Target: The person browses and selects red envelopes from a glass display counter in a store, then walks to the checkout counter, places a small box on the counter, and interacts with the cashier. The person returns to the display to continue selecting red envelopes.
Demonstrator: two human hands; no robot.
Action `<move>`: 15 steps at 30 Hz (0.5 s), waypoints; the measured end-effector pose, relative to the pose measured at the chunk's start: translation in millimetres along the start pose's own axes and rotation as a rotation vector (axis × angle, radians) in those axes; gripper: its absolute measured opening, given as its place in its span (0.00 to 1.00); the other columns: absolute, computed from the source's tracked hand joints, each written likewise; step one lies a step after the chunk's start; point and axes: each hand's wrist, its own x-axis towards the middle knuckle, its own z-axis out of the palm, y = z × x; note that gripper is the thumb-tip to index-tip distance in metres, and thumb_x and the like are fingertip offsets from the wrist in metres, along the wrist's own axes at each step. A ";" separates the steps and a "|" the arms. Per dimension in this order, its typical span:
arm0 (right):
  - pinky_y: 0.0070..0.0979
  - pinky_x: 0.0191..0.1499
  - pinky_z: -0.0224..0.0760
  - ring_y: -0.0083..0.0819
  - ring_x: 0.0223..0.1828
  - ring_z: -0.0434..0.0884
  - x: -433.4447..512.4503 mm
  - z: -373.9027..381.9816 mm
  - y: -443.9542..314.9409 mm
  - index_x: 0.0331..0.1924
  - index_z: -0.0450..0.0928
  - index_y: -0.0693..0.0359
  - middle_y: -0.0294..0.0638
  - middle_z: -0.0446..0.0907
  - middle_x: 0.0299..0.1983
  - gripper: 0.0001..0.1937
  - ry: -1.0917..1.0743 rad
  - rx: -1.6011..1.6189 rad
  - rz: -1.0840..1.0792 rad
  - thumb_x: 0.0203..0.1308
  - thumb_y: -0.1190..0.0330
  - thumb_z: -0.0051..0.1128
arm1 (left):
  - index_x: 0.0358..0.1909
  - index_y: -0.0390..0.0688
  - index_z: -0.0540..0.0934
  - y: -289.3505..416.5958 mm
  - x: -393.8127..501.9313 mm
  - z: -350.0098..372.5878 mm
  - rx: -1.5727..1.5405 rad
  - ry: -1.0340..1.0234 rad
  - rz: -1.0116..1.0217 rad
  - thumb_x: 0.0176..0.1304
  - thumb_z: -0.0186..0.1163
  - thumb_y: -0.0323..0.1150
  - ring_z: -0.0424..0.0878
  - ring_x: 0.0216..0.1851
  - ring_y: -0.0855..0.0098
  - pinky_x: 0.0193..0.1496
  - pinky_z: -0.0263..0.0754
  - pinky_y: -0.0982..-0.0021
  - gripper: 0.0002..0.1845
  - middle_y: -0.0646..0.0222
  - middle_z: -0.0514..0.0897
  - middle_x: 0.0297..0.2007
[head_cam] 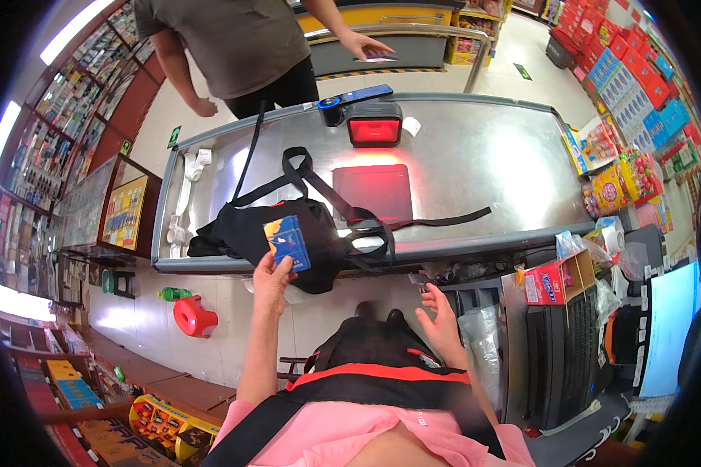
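Observation:
My left hand [273, 281] grips a small blue-and-yellow pack [287, 244] by its lower edge, thumb on the front. The pack is raised in front of a crumpled black cloth apron or bag [286, 225]. That black cloth spreads over the near edge of a metal checkout counter [479, 146], and its loose straps [450, 216] trail across the top. To the right, my right hand [440, 322] hovers near drawers below the counter's edge, fingers apart and holding nothing.
A scanner [374, 126] casts red light onto a dark pad [394, 181]. Beyond the counter stands a person [233, 49] with a phone [380, 58] at one hand. A red stool [194, 316] and green bottle [175, 293] are on the floor. At right are a keyboard [575, 338] and lit screen [669, 327].

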 end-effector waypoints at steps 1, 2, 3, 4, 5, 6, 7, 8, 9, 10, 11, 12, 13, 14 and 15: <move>0.32 0.55 0.72 0.37 0.50 0.79 1.8 2.0 0.6 0.67 0.64 0.63 0.49 0.75 0.54 0.30 0.012 -0.005 0.020 0.59 0.74 0.61 | 0.52 0.42 0.77 4.1 3.3 -7.0 0.029 0.023 0.016 0.63 0.65 0.29 0.81 0.37 0.82 0.40 0.75 0.77 0.16 0.75 0.84 0.40; 0.32 0.55 0.72 0.36 0.50 0.79 3.8 5.9 0.3 0.66 0.64 0.64 0.49 0.76 0.54 0.30 0.005 -0.002 0.030 0.59 0.74 0.61 | 0.53 0.43 0.77 5.8 8.8 -11.0 0.029 0.051 0.025 0.64 0.64 0.29 0.80 0.37 0.81 0.40 0.75 0.76 0.16 0.75 0.83 0.41; 0.31 0.54 0.72 0.36 0.50 0.79 5.1 10.7 -0.7 0.66 0.64 0.64 0.49 0.76 0.54 0.30 -0.007 0.002 0.017 0.59 0.74 0.60 | 0.53 0.43 0.76 8.8 14.9 -16.7 0.026 0.091 0.027 0.65 0.63 0.29 0.79 0.37 0.81 0.40 0.74 0.75 0.16 0.75 0.82 0.41; 0.30 0.54 0.72 0.34 0.49 0.79 5.1 16.2 -2.5 0.66 0.64 0.64 0.48 0.76 0.53 0.29 -0.004 0.006 0.049 0.59 0.75 0.60 | 0.52 0.45 0.76 12.0 20.7 -23.2 0.004 0.085 0.044 0.64 0.65 0.30 0.78 0.37 0.81 0.39 0.71 0.76 0.15 0.77 0.81 0.41; 0.30 0.54 0.72 0.34 0.49 0.79 5.1 22.7 -3.8 0.66 0.64 0.64 0.47 0.76 0.52 0.29 -0.018 0.033 0.063 0.59 0.76 0.60 | 0.49 0.47 0.77 13.6 29.8 -28.0 -0.038 0.121 0.073 0.64 0.66 0.32 0.78 0.36 0.81 0.37 0.70 0.76 0.13 0.78 0.81 0.39; 0.30 0.54 0.72 0.33 0.49 0.79 3.3 26.9 -5.5 0.66 0.64 0.63 0.47 0.77 0.52 0.29 -0.022 0.052 0.067 0.59 0.76 0.59 | 0.48 0.46 0.77 18.4 39.3 -35.7 -0.057 0.160 0.060 0.61 0.68 0.32 0.77 0.35 0.82 0.37 0.69 0.77 0.15 0.78 0.82 0.38; 0.30 0.54 0.73 0.32 0.49 0.79 2.5 31.1 -6.5 0.66 0.64 0.63 0.46 0.77 0.51 0.30 -0.021 0.071 0.071 0.59 0.77 0.59 | 0.48 0.45 0.77 22.3 50.7 -42.4 -0.085 0.175 0.063 0.59 0.70 0.32 0.77 0.35 0.82 0.36 0.69 0.77 0.17 0.78 0.82 0.37; 0.30 0.53 0.73 0.31 0.48 0.79 1.5 35.0 -7.1 0.66 0.64 0.62 0.45 0.77 0.50 0.30 -0.031 0.096 0.083 0.59 0.77 0.59 | 0.47 0.45 0.77 26.4 63.6 -48.4 -0.115 0.196 0.069 0.59 0.71 0.33 0.77 0.34 0.82 0.36 0.69 0.78 0.17 0.78 0.82 0.36; 0.29 0.53 0.73 0.31 0.47 0.79 1.2 38.6 -7.5 0.66 0.64 0.62 0.45 0.78 0.50 0.30 -0.013 0.101 0.088 0.59 0.78 0.58 | 0.47 0.45 0.78 30.8 78.0 -54.4 -0.141 0.213 0.075 0.58 0.71 0.33 0.77 0.34 0.82 0.36 0.69 0.78 0.17 0.77 0.83 0.36; 0.29 0.52 0.74 0.30 0.47 0.80 1.3 41.8 -7.2 0.66 0.64 0.62 0.45 0.78 0.49 0.29 0.002 0.102 0.093 0.59 0.78 0.58 | 0.46 0.45 0.78 34.6 91.8 -61.6 -0.162 0.232 0.067 0.57 0.72 0.33 0.78 0.33 0.82 0.36 0.69 0.78 0.17 0.77 0.83 0.35; 0.29 0.52 0.74 0.30 0.46 0.80 1.1 45.5 -6.9 0.66 0.64 0.62 0.45 0.78 0.49 0.29 0.023 0.092 0.115 0.59 0.78 0.58 | 0.46 0.45 0.78 38.0 104.9 -69.4 -0.192 0.215 0.065 0.57 0.73 0.34 0.78 0.33 0.82 0.35 0.69 0.78 0.17 0.77 0.83 0.34; 0.28 0.50 0.75 0.30 0.45 0.81 2.3 50.5 -6.4 0.66 0.64 0.63 0.44 0.79 0.48 0.29 0.057 0.081 0.124 0.59 0.77 0.57 | 0.45 0.45 0.78 42.2 119.3 -76.6 -0.219 0.198 0.052 0.56 0.73 0.34 0.78 0.32 0.81 0.35 0.70 0.78 0.18 0.77 0.83 0.34; 0.26 0.48 0.75 0.29 0.44 0.81 3.2 55.9 -6.3 0.66 0.64 0.63 0.45 0.79 0.48 0.28 0.080 0.049 0.113 0.61 0.77 0.57 | 0.45 0.45 0.78 47.3 134.4 -84.9 -0.244 0.171 0.040 0.56 0.74 0.34 0.78 0.31 0.81 0.35 0.70 0.78 0.18 0.77 0.83 0.33; 0.23 0.46 0.74 0.25 0.42 0.79 3.8 64.3 -6.2 0.66 0.64 0.62 0.42 0.78 0.47 0.28 0.111 0.101 0.129 0.61 0.77 0.57 | 0.44 0.46 0.78 51.0 149.5 -93.5 -0.274 0.163 0.034 0.55 0.74 0.35 0.78 0.29 0.81 0.32 0.70 0.78 0.18 0.77 0.83 0.31; 0.19 0.45 0.73 0.21 0.41 0.78 5.4 72.7 -6.7 0.67 0.64 0.62 0.40 0.78 0.46 0.28 0.146 0.151 0.156 0.62 0.77 0.57 | 0.44 0.46 0.78 54.2 166.2 -101.8 -0.293 0.178 0.017 0.55 0.74 0.35 0.78 0.29 0.80 0.31 0.70 0.78 0.18 0.76 0.83 0.31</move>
